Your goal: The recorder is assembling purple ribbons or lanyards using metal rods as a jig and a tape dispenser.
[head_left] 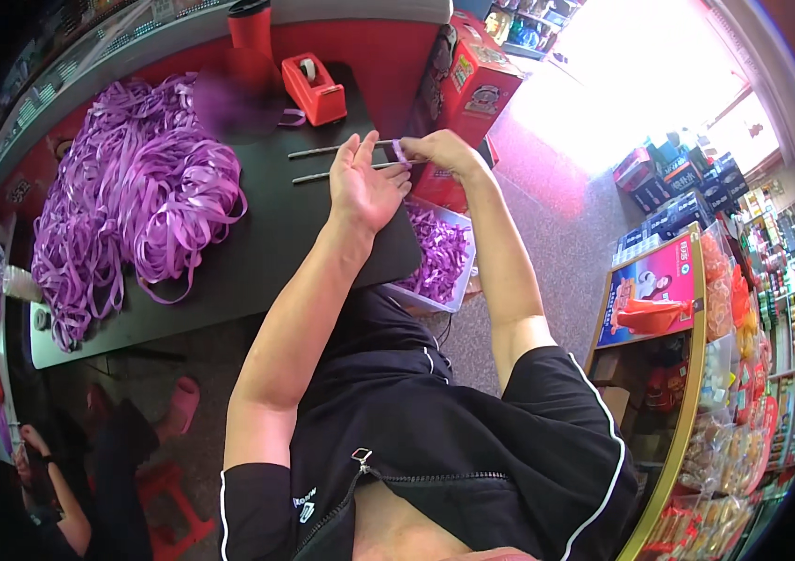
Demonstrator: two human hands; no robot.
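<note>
Two thin metal rods (312,178) stick out side by side over the dark table's right end. A loop of purple ribbon (398,151) goes around them near their right part. My right hand (447,152) is closed at this loop, its fingertips pinching the ribbon. Palm up, my left hand (366,190) lies across the rods with its fingers stretched out and apart, and I see nothing in it. A large tangled heap of purple ribbon (164,201) covers the table's left part. Below the rods, a pale plastic bin (458,298) holds many short purple ribbon pieces.
A red tape dispenser (316,93) and a red tumbler (250,42) stand at the table's (271,243) back. Red boxes (479,79) are beyond its right end. At lower left, another person's hand (35,439) shows near a red stool (173,510). Shelves of packaged goods line the right.
</note>
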